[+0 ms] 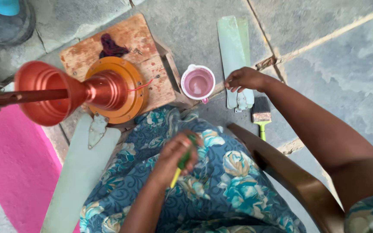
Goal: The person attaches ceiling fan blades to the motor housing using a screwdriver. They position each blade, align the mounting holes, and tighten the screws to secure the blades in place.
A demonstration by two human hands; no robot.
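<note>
My left hand (175, 155) rests on my lap over blue floral cloth (221, 185), closed round a tool with a green and yellow handle (178, 170); its working end is hidden. My right hand (244, 79) reaches out to the floor and touches the near end of a pale green fan blade (233, 51), fingers bent on its edge. A small pink cup (198, 83) stands just left of that hand. A paintbrush (261, 114) with a green handle lies right of the blade's bracket end.
A copper-coloured fan motor with its rod and cone cover (87, 90) sits on a worn wooden stool (147, 47), with a dark rag (111, 46) behind it. Another pale blade (80, 168) lies at lower left. A brown chair arm (298, 181) curves at right. Pink wall lower left.
</note>
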